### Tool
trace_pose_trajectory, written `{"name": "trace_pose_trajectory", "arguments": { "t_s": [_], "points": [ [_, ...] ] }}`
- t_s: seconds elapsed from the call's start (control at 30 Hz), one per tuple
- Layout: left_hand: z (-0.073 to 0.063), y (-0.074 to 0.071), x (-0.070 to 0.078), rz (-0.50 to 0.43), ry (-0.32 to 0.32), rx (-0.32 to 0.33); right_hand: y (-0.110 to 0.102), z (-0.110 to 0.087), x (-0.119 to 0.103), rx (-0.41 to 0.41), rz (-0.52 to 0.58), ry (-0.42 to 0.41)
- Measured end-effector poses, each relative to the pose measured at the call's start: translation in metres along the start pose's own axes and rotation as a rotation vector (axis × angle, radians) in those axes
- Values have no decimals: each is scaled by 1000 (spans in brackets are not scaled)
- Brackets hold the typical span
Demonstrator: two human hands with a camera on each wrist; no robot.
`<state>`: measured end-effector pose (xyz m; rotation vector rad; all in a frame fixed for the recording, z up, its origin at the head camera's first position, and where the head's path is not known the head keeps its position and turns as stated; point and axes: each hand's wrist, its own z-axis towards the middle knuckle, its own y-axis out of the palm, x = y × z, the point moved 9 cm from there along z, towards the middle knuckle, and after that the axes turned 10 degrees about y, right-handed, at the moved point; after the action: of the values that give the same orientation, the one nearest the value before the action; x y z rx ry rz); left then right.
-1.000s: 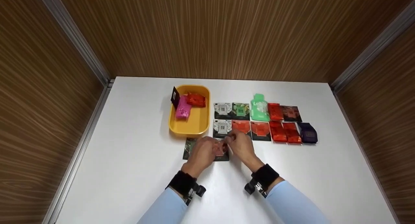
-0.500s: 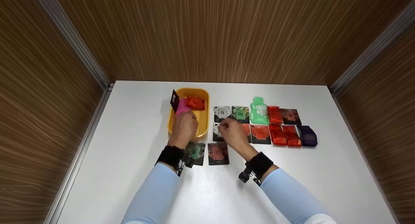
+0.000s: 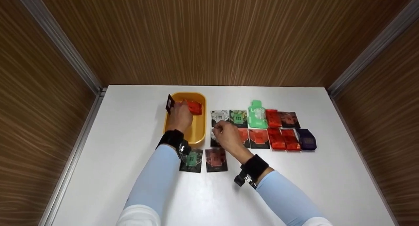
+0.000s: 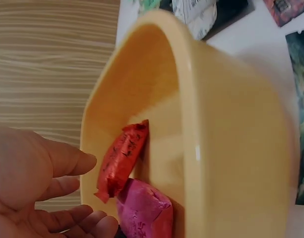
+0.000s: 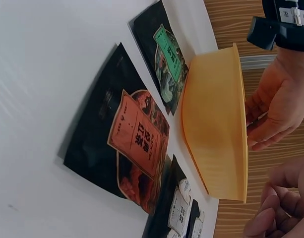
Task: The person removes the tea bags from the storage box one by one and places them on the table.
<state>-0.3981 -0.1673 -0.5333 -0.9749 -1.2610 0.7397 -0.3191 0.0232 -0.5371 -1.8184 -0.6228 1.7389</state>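
Note:
My left hand (image 3: 180, 117) reaches over the left side of a yellow tub (image 3: 204, 131), fingers loosely extended. In the left wrist view its fingers are beside a red foil packet (image 4: 123, 158) and a pink packet (image 4: 144, 208) inside the tub; nothing is visibly gripped. My right hand (image 3: 227, 136) hovers over the sachet rows with loosely curled fingers and holds nothing. Partly beneath it lies a white-labelled sachet (image 3: 214, 141). Nearer the front lie a black sachet with a green label (image 3: 191, 160) and one with a red label (image 3: 216, 159), a small gap between them.
A dark square sachet (image 3: 169, 103) stands upright at the tub's left rim. Right of the tub, two rows hold several sachets, a green pouch (image 3: 257, 114), red packets (image 3: 276, 139) and a dark purple packet (image 3: 306, 140). Wood-grain panels (image 3: 209, 39) enclose the white table.
My left hand left the red-labelled black sachet and moved up and left into the tub. My right hand lifted off the sachets and shifted slightly up and left.

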Motion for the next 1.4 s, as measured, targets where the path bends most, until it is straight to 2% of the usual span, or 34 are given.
{"name": "trace_pose_trajectory", "arguments": {
  "t_s": [0.13,0.37,0.53,0.63,0.73,0.8,0.93,1.1,1.27,1.4],
  "points": [
    [5,3,-6,41,-1,-3,7,4,-13,-15,-8,-45],
    [6,7,-5,67,14,-30,29,9,-40,-68,-136,-177],
    [8,11,-2,77,9,-61,37,6,-38,-106,-140,-171],
    [10,10,-2,-20,-20,-22,36,6,-32,-98,-134,-150],
    [9,5,-5,-156,-46,70,31,5,-27,-76,-128,-131],
    [7,-1,-5,-207,-49,134,29,5,-25,-68,-123,-123],
    [-1,-18,2,-160,24,238,21,6,-24,-54,-102,-115],
    [-20,-44,26,-129,149,329,0,9,-23,8,-42,-90],
    [-44,-65,60,-144,341,439,-19,12,-26,39,-1,-89],
    [-64,-69,87,-170,495,482,-27,9,-28,21,21,-109]
  ]
}}
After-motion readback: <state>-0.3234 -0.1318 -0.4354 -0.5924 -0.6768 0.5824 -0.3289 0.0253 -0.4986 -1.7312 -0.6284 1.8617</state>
